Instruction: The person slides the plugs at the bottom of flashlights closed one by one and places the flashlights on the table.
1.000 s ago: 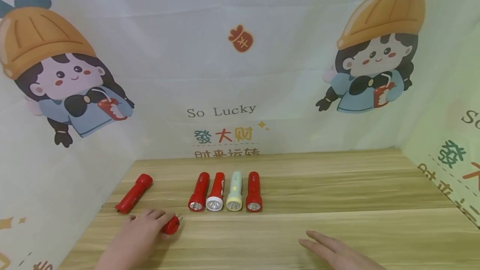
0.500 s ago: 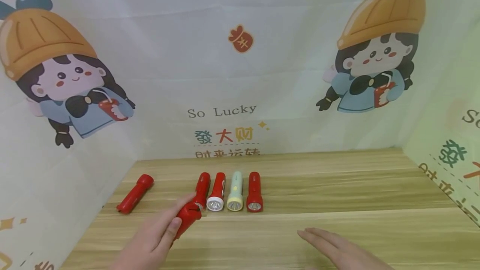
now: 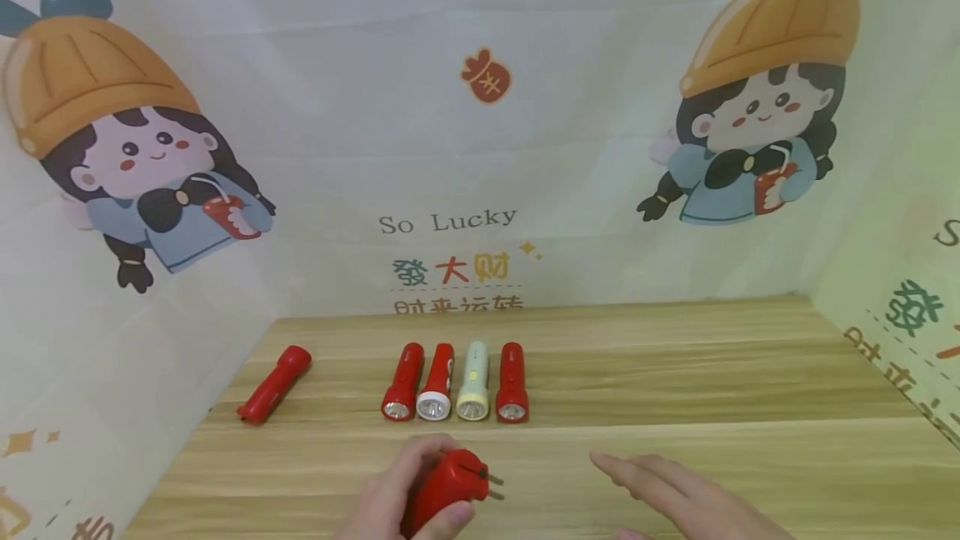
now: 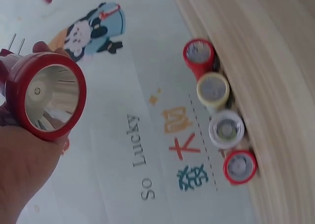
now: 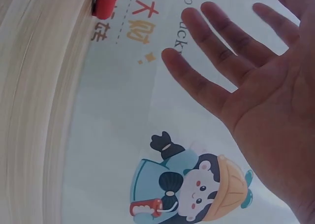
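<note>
My left hand [image 3: 390,494] grips a red flashlight [image 3: 448,486] above the front of the table. Two metal plug prongs [image 3: 496,486] stick out of its tail end, toward the right. In the left wrist view, the flashlight's wide lens head [image 4: 53,97] faces the camera, with the thumb and fingers wrapped around the body behind it. My right hand [image 3: 678,494] hovers to the right of the flashlight, apart from it. Its fingers [image 5: 211,47] are straight and spread in the right wrist view, and the palm holds nothing.
Several flashlights lie side by side mid-table, lenses toward me: a red one [image 3: 405,377], a red one with white rim [image 3: 437,377], a pale green one [image 3: 476,373] and another red one [image 3: 512,377]. A lone red flashlight [image 3: 276,386] lies at left. Printed cloth walls [image 3: 585,265] enclose the wooden table [image 3: 675,373].
My left hand has picked the red flashlight up off the table at the left and carried it rightward to the front middle, turning it. The right hand has stayed nearly in place.
</note>
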A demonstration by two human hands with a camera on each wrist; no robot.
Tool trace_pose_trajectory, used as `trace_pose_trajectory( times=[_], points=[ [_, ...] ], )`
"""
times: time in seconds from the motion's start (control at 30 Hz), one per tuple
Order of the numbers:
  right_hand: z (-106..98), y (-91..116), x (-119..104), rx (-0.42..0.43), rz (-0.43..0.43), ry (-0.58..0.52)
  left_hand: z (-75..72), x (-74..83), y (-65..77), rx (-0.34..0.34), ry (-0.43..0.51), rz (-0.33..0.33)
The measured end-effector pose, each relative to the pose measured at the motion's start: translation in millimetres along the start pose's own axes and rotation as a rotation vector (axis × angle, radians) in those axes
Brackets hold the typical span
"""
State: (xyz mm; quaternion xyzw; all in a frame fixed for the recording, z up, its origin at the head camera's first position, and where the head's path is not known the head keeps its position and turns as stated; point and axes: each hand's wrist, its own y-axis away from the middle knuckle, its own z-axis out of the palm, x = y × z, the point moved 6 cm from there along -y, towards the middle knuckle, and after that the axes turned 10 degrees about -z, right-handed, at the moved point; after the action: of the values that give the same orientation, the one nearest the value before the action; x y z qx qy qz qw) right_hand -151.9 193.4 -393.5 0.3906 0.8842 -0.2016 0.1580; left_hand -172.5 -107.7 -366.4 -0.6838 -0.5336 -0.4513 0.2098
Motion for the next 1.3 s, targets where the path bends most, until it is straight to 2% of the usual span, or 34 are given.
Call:
trace_pose_trajectory(
  times=[0.1,0.2,0.3,0.47,0.73,1.07,1.23,1.3],
  points=[
    [-3,-3,-8,0.025,-0.096,-0.051,14.6,4.1,-3.1,-0.042,0.008,0.053],
    [-7,-5,-18,0.081,-0.239,-0.044,26.5,8.8,-6.0,-0.064,-0.017,0.088],
    [-13,-5,-32,0.184,-0.378,0.047,36.2,13.9,-9.1,-0.083,-0.027,0.108],
    [-17,-3,-55,0.314,-0.484,0.214,46.1,21.1,-12.5,-0.113,-0.011,0.119],
    [-20,-4,-78,0.3,-0.69,0.433,51.0,25.7,-14.7,-0.128,-0.005,0.124],
    [-20,-3,-84,0.319,-0.768,0.558,51.1,29.6,-13.2,-0.135,-0.03,0.138],
    [-19,-3,-87,0.342,-0.754,0.603,51.6,30.2,-11.9,-0.134,-0.043,0.136],
    [-19,-3,-86,0.343,-0.747,0.59,51.9,30.3,-11.7,-0.129,-0.045,0.127]
  ],
)
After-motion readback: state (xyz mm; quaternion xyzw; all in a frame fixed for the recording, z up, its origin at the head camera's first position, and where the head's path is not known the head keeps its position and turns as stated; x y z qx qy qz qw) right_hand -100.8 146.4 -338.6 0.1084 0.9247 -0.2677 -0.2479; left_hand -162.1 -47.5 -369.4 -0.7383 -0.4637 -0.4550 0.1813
